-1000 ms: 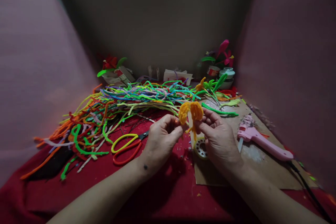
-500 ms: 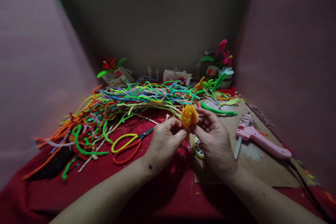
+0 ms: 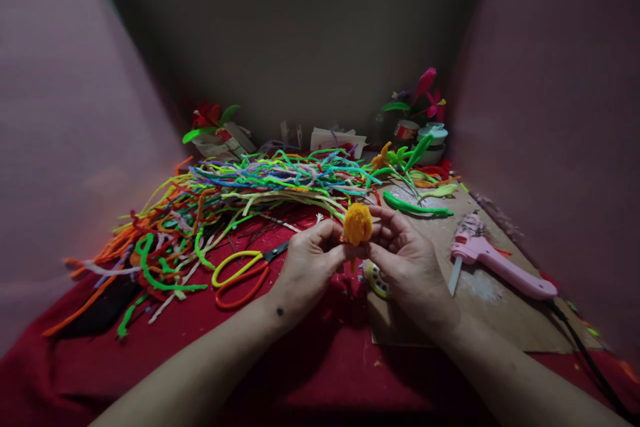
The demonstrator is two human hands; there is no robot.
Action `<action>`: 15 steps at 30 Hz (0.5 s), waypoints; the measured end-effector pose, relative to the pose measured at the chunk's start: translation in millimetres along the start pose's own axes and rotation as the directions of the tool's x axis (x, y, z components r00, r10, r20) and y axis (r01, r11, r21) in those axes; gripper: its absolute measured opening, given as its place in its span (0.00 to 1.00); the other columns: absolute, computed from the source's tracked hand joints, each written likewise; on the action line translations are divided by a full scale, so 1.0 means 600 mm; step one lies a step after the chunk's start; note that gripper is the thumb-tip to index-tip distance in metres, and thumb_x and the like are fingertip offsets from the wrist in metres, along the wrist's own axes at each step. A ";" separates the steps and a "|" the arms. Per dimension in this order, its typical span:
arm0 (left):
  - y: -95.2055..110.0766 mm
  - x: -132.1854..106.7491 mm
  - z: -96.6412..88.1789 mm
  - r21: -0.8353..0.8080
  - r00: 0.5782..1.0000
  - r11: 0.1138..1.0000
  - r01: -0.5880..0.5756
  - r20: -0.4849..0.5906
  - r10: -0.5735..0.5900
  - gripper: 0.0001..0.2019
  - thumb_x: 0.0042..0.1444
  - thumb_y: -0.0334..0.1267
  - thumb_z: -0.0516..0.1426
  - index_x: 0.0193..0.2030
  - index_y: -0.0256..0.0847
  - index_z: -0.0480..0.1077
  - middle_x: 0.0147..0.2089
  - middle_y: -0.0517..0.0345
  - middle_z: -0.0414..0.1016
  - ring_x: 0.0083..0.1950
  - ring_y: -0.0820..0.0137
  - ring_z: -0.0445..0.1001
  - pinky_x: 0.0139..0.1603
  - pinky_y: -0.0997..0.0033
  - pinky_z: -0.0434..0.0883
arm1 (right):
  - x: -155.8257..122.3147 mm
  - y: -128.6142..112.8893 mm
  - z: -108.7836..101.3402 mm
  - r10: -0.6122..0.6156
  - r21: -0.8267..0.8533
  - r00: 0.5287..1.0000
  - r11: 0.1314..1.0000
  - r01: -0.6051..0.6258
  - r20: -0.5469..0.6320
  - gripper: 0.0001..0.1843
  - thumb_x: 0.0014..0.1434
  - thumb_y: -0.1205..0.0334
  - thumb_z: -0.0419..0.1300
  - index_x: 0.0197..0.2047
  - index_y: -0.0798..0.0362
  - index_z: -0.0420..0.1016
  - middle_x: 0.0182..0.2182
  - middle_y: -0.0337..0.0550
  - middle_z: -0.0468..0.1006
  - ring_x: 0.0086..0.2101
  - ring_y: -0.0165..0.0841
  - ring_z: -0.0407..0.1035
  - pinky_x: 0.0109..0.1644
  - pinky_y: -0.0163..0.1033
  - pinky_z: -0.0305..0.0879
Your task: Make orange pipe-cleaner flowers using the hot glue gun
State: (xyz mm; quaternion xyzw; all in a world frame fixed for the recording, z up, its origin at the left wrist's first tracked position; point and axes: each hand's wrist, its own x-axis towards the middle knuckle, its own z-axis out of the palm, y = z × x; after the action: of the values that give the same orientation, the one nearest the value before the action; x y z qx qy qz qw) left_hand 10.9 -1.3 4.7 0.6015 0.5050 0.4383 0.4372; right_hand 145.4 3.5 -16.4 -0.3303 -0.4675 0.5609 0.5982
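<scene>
Both my hands pinch a fuzzy yellow-orange pipe-cleaner flower head above the table. My left hand grips its lower left side between thumb and curled fingers. On the other side, my right hand has its thumb and fingertips at the flower's base and right edge. A short orange piece hangs below the fingertips. Partly behind my right hand lies a yellow-rimmed spool. Scissors with one yellow and one red handle lie beside my left hand, their blade tips hidden behind it.
A pile of colourful pipe cleaners spreads across the back and left of the red cloth. On a cardboard sheet at right lies a pink glue gun with a black cord. Green leaf pieces and jars stand farther back.
The flower head has turned slightly in my fingers and now shows a more closed, rounded side. Both hands stay in nearly the same place.
</scene>
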 end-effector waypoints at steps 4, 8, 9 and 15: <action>-0.004 0.003 -0.006 -0.017 0.998 0.998 -0.057 -0.024 0.056 0.09 0.43 0.40 0.63 0.27 0.37 0.72 0.30 0.59 0.70 0.33 0.71 0.67 0.36 0.73 0.65 | -0.003 -0.001 0.000 -0.012 -0.022 1.000 1.000 0.012 0.021 0.22 0.45 0.70 0.63 0.45 0.50 0.66 0.27 0.33 0.70 0.31 0.28 0.67 0.38 0.35 0.65; -0.010 0.002 -0.009 -0.047 0.998 0.997 -0.060 -0.010 0.060 0.08 0.44 0.40 0.63 0.28 0.38 0.72 0.32 0.58 0.72 0.37 0.69 0.69 0.41 0.70 0.66 | -0.006 -0.002 0.001 0.011 -0.001 1.000 1.000 -0.011 0.025 0.22 0.46 0.69 0.63 0.46 0.50 0.67 0.28 0.34 0.70 0.31 0.28 0.67 0.39 0.35 0.65; -0.011 0.001 -0.009 -0.061 0.999 0.997 -0.051 -0.002 0.051 0.08 0.44 0.40 0.62 0.29 0.38 0.72 0.32 0.58 0.73 0.37 0.68 0.70 0.42 0.70 0.67 | -0.006 -0.003 0.001 0.027 0.012 0.999 1.000 -0.027 0.022 0.22 0.46 0.69 0.63 0.46 0.50 0.67 0.28 0.34 0.71 0.31 0.28 0.67 0.39 0.35 0.65; -0.016 -0.003 -0.005 -0.046 0.998 0.998 -0.044 -0.042 0.042 0.08 0.46 0.40 0.61 0.30 0.38 0.71 0.30 0.57 0.74 0.33 0.69 0.70 0.40 0.69 0.68 | -0.003 -0.007 0.000 0.155 0.177 0.988 0.972 -0.153 0.002 0.21 0.42 0.69 0.66 0.42 0.51 0.70 0.26 0.34 0.75 0.29 0.28 0.69 0.37 0.36 0.65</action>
State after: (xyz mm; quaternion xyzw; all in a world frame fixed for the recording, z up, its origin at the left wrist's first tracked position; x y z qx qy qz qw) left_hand 5.6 -2.0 -3.9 0.5928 0.4904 0.4714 0.4312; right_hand 147.1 1.1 -12.8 -0.3144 -0.3853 0.6428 0.5827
